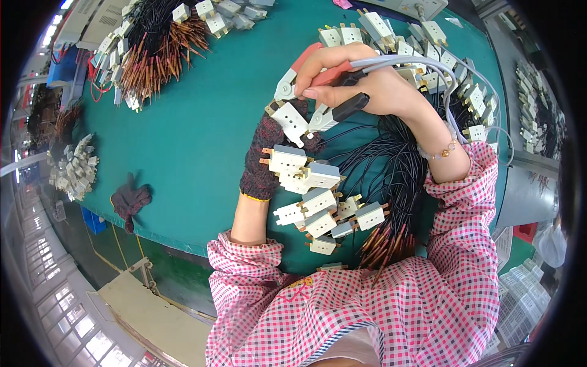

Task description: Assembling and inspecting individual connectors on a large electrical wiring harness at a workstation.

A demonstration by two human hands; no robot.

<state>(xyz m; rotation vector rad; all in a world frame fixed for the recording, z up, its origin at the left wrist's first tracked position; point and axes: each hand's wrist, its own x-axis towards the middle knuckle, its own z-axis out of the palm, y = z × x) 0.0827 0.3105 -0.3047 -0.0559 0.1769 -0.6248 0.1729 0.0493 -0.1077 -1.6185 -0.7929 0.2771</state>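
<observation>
Green tabletop (pixel 183 159): white connectors (pixel 287 159), loose glove (pixel 130 199) | windows (pixel 98 344) left | seemingly crates (pixel 520 300) right

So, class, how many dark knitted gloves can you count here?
2. A worn glove covers the person's left hand; a loose glove lies on the green tabletop, near its edge, left of that hand. Others may be hidden.

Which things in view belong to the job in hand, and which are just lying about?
Seemingly in the job:
white connector, in the gloved left hand
red clip and black clip, in the right hand
grey cables
nearby black wires

Apparently lying about:
loose dark glove, lower left
pink scrap, far edge
blue bin, lower left
</observation>
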